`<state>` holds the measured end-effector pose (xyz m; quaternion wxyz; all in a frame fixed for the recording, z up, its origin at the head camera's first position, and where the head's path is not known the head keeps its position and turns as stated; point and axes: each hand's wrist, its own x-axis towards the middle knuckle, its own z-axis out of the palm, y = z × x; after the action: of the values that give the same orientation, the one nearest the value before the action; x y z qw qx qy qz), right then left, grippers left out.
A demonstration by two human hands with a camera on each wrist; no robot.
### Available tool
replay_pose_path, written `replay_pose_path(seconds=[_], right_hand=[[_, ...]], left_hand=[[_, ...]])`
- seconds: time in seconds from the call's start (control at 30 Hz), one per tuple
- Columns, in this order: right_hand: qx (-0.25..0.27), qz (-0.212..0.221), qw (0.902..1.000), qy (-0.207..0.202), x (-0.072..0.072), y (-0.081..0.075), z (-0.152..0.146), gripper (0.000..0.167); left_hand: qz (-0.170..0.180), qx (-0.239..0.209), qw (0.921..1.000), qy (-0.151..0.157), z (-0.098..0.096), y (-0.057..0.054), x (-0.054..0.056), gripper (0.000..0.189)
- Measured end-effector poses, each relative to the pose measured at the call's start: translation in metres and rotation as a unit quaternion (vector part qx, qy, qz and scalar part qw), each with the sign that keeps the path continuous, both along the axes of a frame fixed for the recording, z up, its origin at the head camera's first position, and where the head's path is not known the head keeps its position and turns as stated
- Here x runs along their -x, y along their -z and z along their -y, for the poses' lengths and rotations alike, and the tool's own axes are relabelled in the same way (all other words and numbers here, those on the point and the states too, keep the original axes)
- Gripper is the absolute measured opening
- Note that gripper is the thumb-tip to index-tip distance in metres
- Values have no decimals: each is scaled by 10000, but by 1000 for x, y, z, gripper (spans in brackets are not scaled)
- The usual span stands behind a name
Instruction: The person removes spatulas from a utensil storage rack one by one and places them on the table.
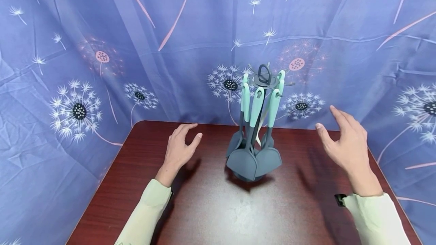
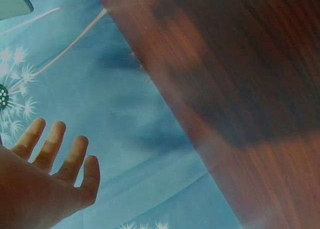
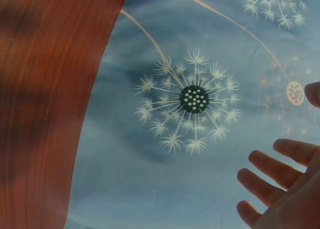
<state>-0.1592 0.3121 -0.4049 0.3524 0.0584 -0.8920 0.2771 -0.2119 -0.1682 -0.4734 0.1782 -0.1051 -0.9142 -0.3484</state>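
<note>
A dark grey utensil stand [image 1: 263, 80] with a ring on top stands upright on the table. Several kitchen utensils hang from it by mint-green handles [image 1: 257, 107]; two broad grey turner heads [image 1: 242, 163] face the front. To the left of the stand, my left hand [image 1: 178, 148] hovers over the table with fingers relaxed and nothing in it. My right hand [image 1: 349, 146] is raised on the other side, farther from the stand, thumb and fingers spread apart. In the wrist views the left fingers [image 2: 75, 164] and right fingers [image 3: 267, 184] show bare.
The dark red wooden table [image 1: 204, 207] has its back edge against a blue curtain [image 1: 190, 67] printed with dandelions. The curtain also hangs along the left and right sides. Shadows of both arms fall on the tabletop.
</note>
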Motion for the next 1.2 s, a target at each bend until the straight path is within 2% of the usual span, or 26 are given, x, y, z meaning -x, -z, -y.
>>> replay_pose_path(seconds=[0.37,0.63,0.83,1.2], right_hand=[[87,-102,9998,-144,-2,-12,5,59],[195,-82,9994,-274,-5,-22,11,56],[280,-118,9991,-300,-7,-29,16,55],[281,-421,9981,-353,-11,-47,26,54]], left_hand=[[-56,-197,9996,186,-7,-9,-3,42],[22,-630,9972,404,-14,-17,-8,38],[72,-773,9956,530,-18,-21,-11,36],[79,-1040,9909,847,-24,-25,-13,37]])
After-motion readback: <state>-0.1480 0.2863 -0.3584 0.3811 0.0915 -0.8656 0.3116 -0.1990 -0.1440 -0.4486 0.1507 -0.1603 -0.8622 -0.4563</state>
